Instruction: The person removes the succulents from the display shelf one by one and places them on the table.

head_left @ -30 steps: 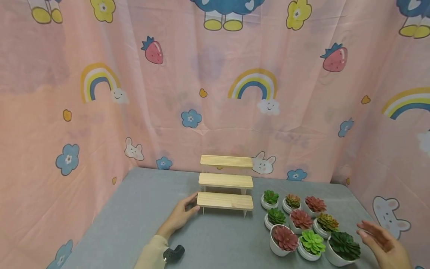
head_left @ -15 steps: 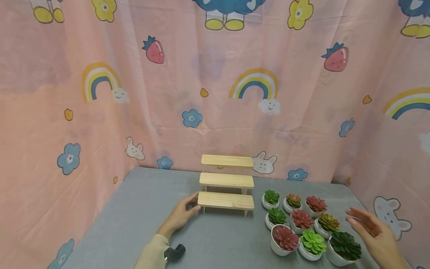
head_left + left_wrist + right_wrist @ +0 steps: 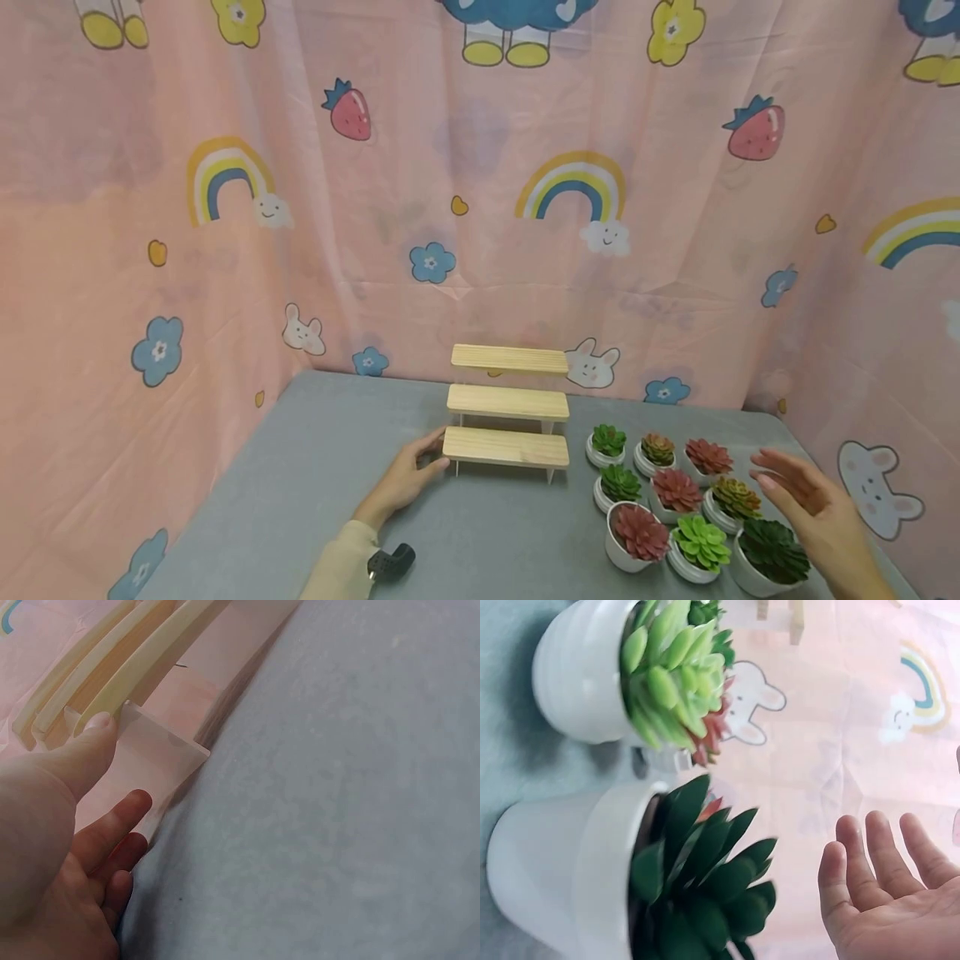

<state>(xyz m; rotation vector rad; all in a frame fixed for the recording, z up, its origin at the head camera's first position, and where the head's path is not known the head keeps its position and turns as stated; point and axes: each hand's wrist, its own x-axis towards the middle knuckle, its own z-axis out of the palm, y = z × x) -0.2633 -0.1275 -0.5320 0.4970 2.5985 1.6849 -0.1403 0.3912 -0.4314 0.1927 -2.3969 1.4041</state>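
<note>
A three-step display stand point(image 3: 506, 447) with pale wooden boards and clear legs stands at the middle of the table. My left hand point(image 3: 405, 479) holds the left end of its lowest board; in the left wrist view the thumb point(image 3: 97, 727) lies against the board's corner beside the clear leg, while the index finger is hidden. To the right stand several potted succulents in white pots. My right hand point(image 3: 813, 504), fingers spread and holding nothing, hovers beside the dark green succulent point(image 3: 774, 552) and the yellow-orange succulent point(image 3: 735, 497). In the right wrist view, the bright green succulent point(image 3: 671, 682) is also near.
A red succulent point(image 3: 639, 532) is at the front left of the group, and a small green succulent point(image 3: 608, 439) is at its back left. The grey table point(image 3: 300, 467) meets a pink patterned curtain point(image 3: 405, 333) behind the stand and at both sides.
My right hand has moved left and slightly up, from the table's right side toward the succulents. The left hand stays at the stand, and the whole view has shifted slightly.
</note>
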